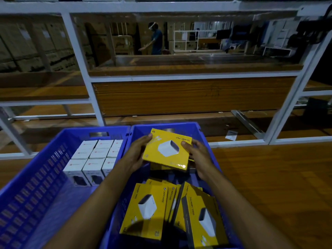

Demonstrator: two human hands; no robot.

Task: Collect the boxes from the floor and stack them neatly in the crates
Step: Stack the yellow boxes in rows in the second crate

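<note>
Two blue plastic crates stand side by side on the wooden floor. The right crate (pixel 195 127) holds several yellow charger boxes (pixel 149 209), some upright, some leaning. Over its far half I hold one yellow box (pixel 167 150) flat with both hands. My left hand (pixel 137 155) grips its left edge and my right hand (pixel 198 155) grips its right edge. More yellow boxes lie under the held one. The left crate (pixel 41 159) holds neat rows of white boxes (pixel 95 155) at its far end.
White metal shelving (pixel 97 97) with wooden boards stands right behind the crates. A small white item (pixel 231 135) lies on the lowest shelf board to the right. A person (pixel 155 39) stands far off beyond the shelves. Wooden floor (pixel 269 177) extends to the right.
</note>
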